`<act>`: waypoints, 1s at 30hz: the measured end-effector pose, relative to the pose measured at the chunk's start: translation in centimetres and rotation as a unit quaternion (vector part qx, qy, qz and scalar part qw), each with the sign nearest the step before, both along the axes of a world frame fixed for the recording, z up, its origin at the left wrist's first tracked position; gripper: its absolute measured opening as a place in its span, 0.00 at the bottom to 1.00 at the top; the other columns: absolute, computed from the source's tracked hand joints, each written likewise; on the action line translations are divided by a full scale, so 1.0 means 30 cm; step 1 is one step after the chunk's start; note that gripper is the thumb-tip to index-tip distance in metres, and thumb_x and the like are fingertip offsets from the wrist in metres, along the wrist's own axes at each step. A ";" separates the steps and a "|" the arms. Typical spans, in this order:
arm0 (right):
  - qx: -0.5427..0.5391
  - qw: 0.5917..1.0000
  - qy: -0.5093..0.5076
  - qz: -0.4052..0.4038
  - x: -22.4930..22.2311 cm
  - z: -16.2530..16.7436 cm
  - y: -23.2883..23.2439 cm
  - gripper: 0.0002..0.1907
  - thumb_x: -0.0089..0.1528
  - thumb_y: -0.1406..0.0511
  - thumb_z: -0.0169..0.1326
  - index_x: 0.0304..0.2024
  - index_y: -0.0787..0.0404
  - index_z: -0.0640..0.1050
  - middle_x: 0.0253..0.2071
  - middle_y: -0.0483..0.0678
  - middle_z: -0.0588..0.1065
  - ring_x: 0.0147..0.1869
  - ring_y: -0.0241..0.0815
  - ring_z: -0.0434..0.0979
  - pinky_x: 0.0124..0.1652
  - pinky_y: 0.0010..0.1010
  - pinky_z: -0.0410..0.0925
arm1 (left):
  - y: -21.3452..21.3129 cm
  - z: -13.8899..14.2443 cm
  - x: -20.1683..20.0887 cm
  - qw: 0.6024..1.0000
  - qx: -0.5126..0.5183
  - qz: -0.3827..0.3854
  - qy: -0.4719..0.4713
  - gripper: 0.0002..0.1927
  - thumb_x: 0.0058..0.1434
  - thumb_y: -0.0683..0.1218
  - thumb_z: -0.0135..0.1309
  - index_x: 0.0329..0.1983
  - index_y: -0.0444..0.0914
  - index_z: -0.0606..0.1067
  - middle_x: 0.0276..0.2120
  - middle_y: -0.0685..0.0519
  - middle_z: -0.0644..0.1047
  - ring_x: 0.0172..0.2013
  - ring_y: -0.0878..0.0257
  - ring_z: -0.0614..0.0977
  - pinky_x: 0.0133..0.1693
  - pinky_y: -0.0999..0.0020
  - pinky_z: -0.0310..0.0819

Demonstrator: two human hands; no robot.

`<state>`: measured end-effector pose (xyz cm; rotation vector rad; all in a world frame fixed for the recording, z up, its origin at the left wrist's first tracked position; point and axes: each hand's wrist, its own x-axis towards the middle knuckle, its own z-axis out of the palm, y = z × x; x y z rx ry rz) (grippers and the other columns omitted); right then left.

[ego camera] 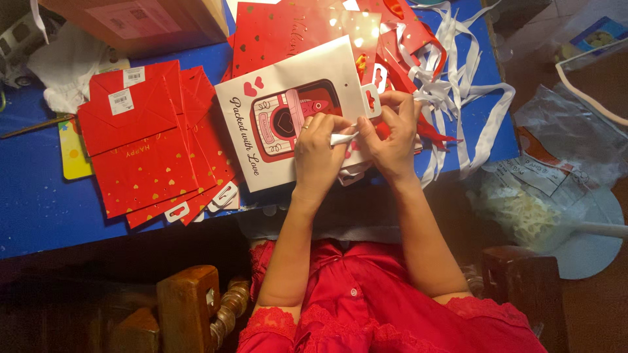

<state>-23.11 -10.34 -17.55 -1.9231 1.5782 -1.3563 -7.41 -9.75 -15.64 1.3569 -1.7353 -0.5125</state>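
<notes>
Here both hands meet over the white gift bag (pixel 288 111) lying flat on the blue table (pixel 39 209): the left hand (pixel 318 157) and right hand (pixel 390 140) each pinch a white ribbon strip (pixel 343 138). It could slip or twist, I think. Loose ribbons (pixel 458 91) tangle close by; the red bag stack (pixel 147 147) crowds the left.
</notes>
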 end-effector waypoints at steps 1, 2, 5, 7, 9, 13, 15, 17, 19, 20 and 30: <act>-0.001 1.000 0.000 0.002 -0.002 -0.001 0.000 0.10 0.63 0.65 0.64 0.41 0.66 0.81 0.54 0.50 0.69 0.60 0.49 0.64 0.61 0.39 0.62 | 0.000 0.000 -0.001 1.000 0.001 -0.001 0.000 0.08 0.60 0.44 0.62 0.37 0.37 0.76 0.34 0.50 0.78 0.41 0.49 0.79 0.43 0.53 0.72; -0.002 1.000 -0.001 0.004 -0.003 -0.002 0.000 0.10 0.63 0.65 0.64 0.41 0.66 0.81 0.54 0.50 0.69 0.61 0.49 0.64 0.61 0.39 0.62 | 0.001 0.001 -0.001 1.000 0.010 0.003 0.007 0.07 0.61 0.44 0.62 0.38 0.37 0.75 0.34 0.49 0.78 0.40 0.49 0.79 0.43 0.53 0.72; -0.002 1.000 -0.002 0.004 -0.004 -0.005 0.003 0.09 0.62 0.65 0.64 0.41 0.66 0.81 0.54 0.50 0.69 0.60 0.49 0.64 0.61 0.39 0.62 | 0.003 0.000 0.005 0.999 0.035 0.010 0.031 0.07 0.62 0.43 0.60 0.39 0.37 0.75 0.34 0.48 0.79 0.39 0.49 0.81 0.41 0.53 0.72; 0.004 1.000 -0.003 0.002 -0.004 -0.006 0.004 0.09 0.62 0.65 0.64 0.41 0.65 0.81 0.54 0.50 0.69 0.59 0.48 0.64 0.60 0.39 0.62 | 0.002 -0.004 0.014 0.998 0.046 0.010 0.049 0.07 0.63 0.43 0.59 0.41 0.37 0.74 0.35 0.47 0.80 0.39 0.49 0.82 0.41 0.54 0.73; 0.006 1.000 0.000 0.002 -0.005 -0.007 0.002 0.09 0.63 0.65 0.63 0.41 0.65 0.82 0.54 0.50 0.69 0.59 0.48 0.64 0.60 0.39 0.62 | -0.001 -0.011 0.018 0.989 0.108 0.017 0.100 0.07 0.65 0.44 0.58 0.42 0.37 0.74 0.36 0.48 0.82 0.38 0.56 0.85 0.39 0.60 0.76; 0.010 0.999 -0.021 0.031 -0.017 -0.007 0.003 0.09 0.64 0.67 0.58 0.44 0.65 0.83 0.55 0.49 0.69 0.59 0.47 0.63 0.61 0.37 0.61 | -0.014 -0.035 0.030 0.942 0.198 -0.002 0.273 0.05 0.71 0.44 0.54 0.43 0.37 0.72 0.37 0.50 0.84 0.34 0.67 0.83 0.36 0.72 0.79; 0.019 0.997 -0.048 0.066 -0.029 -0.004 0.004 0.10 0.65 0.70 0.54 0.47 0.65 0.83 0.56 0.48 0.70 0.60 0.47 0.63 0.62 0.36 0.60 | -0.020 -0.051 0.037 0.926 0.190 -0.020 0.325 0.04 0.71 0.42 0.53 0.44 0.37 0.72 0.38 0.52 0.82 0.37 0.70 0.83 0.38 0.74 0.80; 0.033 0.991 -0.075 0.104 -0.044 0.000 0.004 0.11 0.66 0.72 0.51 0.48 0.65 0.82 0.57 0.47 0.70 0.62 0.46 0.64 0.65 0.36 0.60 | -0.027 -0.070 0.043 0.911 0.188 -0.036 0.367 0.03 0.71 0.41 0.52 0.44 0.37 0.72 0.39 0.54 0.81 0.39 0.72 0.82 0.40 0.75 0.80; 0.044 0.993 -0.040 0.101 -0.054 0.006 -0.003 0.10 0.63 0.73 0.53 0.44 0.64 0.82 0.56 0.48 0.69 0.61 0.46 0.65 0.64 0.36 0.61 | -0.037 -0.087 0.050 0.897 0.188 -0.053 0.398 0.03 0.71 0.41 0.52 0.45 0.37 0.72 0.40 0.55 0.80 0.40 0.72 0.82 0.42 0.75 0.80; 0.050 0.993 -0.023 0.100 -0.059 0.009 -0.005 0.10 0.61 0.74 0.53 0.43 0.63 0.82 0.56 0.49 0.69 0.61 0.46 0.66 0.63 0.35 0.61 | -0.038 -0.095 0.050 0.893 0.181 -0.060 0.407 0.03 0.71 0.41 0.53 0.45 0.37 0.73 0.40 0.55 0.79 0.40 0.72 0.81 0.42 0.75 0.80; 0.069 0.989 0.012 0.132 -0.083 0.077 -0.012 0.08 0.63 0.71 0.58 0.45 0.61 0.82 0.55 0.49 0.70 0.63 0.48 0.67 0.63 0.38 0.60 | -0.035 -0.111 0.058 0.897 0.191 -0.072 0.393 0.04 0.72 0.42 0.53 0.47 0.36 0.74 0.40 0.56 0.79 0.41 0.71 0.81 0.43 0.74 0.80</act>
